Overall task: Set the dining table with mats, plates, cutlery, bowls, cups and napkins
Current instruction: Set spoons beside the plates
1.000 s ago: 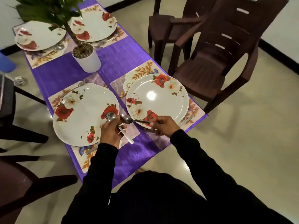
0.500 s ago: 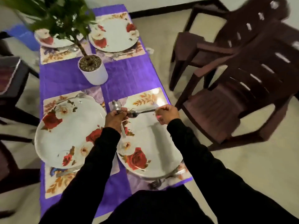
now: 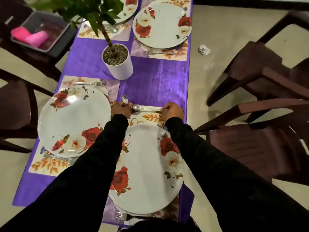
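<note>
We see shiny metal spoons (image 3: 137,108) at our fingers (image 3: 124,107), glossy smooth plates (image 3: 147,171) nearer us, and sheeny purple cloth (image 3: 153,82) just beyond them.

Purple-clothed table (image 3: 155,81) — 4 mats (image 3: 87,81), white plant pot (image 3: 120,67).

You could find only one mark of lettering: a short line of pale print on the black box lid (image 3: 12,19) at the far left corner of the view, running sideways along its surface. It was too small and blurred for you to read. The white rose-patterned plates (image 3: 160,24) and leaf-printed place mats (image 3: 167,55) carried pictures only, no words or numbers.
</note>
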